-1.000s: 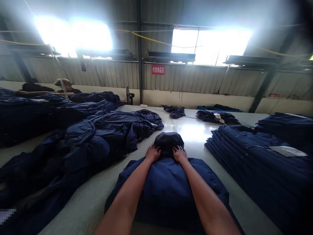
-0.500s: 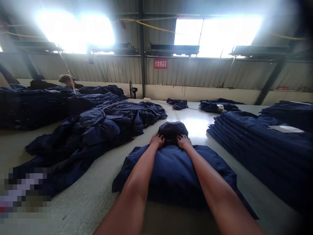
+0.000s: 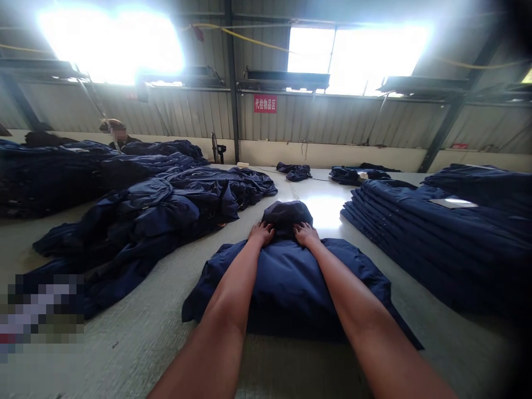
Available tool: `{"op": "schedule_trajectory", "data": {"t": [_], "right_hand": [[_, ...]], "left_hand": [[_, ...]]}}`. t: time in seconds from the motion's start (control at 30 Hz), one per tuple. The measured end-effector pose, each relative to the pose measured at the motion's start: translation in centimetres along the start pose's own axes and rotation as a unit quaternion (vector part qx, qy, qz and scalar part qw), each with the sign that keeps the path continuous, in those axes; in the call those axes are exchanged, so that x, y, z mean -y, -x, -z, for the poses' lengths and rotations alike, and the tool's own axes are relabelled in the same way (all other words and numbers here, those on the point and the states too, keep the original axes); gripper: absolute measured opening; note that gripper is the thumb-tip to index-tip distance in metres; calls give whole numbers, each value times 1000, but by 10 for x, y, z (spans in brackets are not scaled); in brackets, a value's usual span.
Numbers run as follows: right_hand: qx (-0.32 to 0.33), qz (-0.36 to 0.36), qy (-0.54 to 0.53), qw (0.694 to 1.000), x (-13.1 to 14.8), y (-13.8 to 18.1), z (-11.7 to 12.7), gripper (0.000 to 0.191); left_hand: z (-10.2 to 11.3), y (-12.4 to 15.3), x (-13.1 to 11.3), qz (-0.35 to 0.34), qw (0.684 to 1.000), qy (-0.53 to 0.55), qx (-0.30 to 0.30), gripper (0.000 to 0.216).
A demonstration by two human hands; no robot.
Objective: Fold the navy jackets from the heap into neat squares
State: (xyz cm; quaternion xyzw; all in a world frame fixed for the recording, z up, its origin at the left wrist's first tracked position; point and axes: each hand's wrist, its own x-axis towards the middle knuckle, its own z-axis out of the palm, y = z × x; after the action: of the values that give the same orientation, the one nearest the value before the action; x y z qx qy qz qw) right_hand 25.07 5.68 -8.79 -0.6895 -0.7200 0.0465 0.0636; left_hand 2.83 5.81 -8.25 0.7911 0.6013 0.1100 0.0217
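A navy hooded jacket (image 3: 291, 277) lies spread on the table before me, its darker hood (image 3: 288, 213) at the far end. My left hand (image 3: 262, 231) rests on the left side of the hood's base with fingers spread. On the opposite side, my right hand (image 3: 305, 233) lies the same way, fingers apart and touching the cloth. Both forearms stretch across the jacket body and cover parts of it. The undersides of my fingers are hidden, but neither hand appears closed around the fabric.
To the left sprawls a loose heap of navy garments (image 3: 166, 208). A tall stack of folded navy garments (image 3: 415, 238) stands at the right with a white card (image 3: 453, 203) on top. Smaller dark bundles (image 3: 294, 171) lie farther back. Behind the left piles is a person (image 3: 116, 132).
The view has shifted a little, so the scene sits slightly farther left and higher. Both hands stay at the hood's sides, and the jacket looks much the same.
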Motion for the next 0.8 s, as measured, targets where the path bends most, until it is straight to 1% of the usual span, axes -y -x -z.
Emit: {"op": "schedule_trajectory", "data": {"t": [0.2,0.37,0.57,0.8], "right_hand": [[3,4,-4,1000,-4,-10,-3,58],[2,10,-6,1000,-8,-25,-5,59],[2,13,-3,1000,-11,-46,-4,59],[-1,15,-3,1000,-14,-74,-4,59]], "left_hand": [[-3,-7,1,14,999,-12,49,55],[-4,-21,3,23,997,-19,67,60],[-5,-39,4,28,997,-23,65,62],[-9,-65,10,26,998,-15,46,60]]}}
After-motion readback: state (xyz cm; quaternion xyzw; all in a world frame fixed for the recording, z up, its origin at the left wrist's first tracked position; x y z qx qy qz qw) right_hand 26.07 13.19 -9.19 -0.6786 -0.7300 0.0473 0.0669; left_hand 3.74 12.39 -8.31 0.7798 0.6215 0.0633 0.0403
